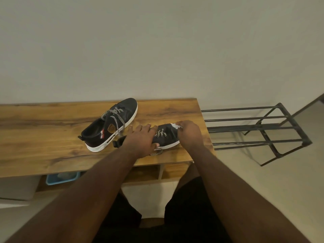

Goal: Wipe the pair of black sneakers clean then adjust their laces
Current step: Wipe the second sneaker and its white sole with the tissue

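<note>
Both hands work one sneaker, right fingers pinching tissue; badge unreadable.

Near sneaker by the tabletop's right edge was half hidden under the left hand, its toe covered by the right hand, white wipe mostly concealed in those fingers, blue bin under the front edge cut off.

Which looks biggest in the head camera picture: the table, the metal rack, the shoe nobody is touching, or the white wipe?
1. Table
2. Metal rack
3. Shoe nobody is touching
4. White wipe, mostly hidden under the right hand
</note>
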